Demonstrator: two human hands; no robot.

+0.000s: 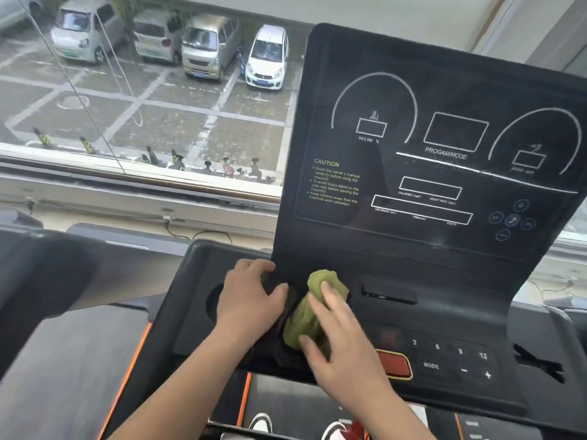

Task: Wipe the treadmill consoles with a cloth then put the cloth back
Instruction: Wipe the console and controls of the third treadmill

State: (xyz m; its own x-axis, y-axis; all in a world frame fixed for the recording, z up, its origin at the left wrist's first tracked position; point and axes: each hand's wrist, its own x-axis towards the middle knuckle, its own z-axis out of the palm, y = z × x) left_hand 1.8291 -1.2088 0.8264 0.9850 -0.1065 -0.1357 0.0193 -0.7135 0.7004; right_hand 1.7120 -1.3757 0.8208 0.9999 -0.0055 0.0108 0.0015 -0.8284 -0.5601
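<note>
A black treadmill console with white dial markings and a yellow caution text rises in front of me. On its lower control panel lies a bunched green cloth, left of the red stop button. My right hand presses flat on the cloth, fingers spread over it. My left hand rests on the panel just left of the cloth, fingers apart, holding nothing, beside a round cup recess.
Number and mode keys sit right of the red button. A neighbouring treadmill stands at the left. A window behind shows a car park. The belt and my shoes are below.
</note>
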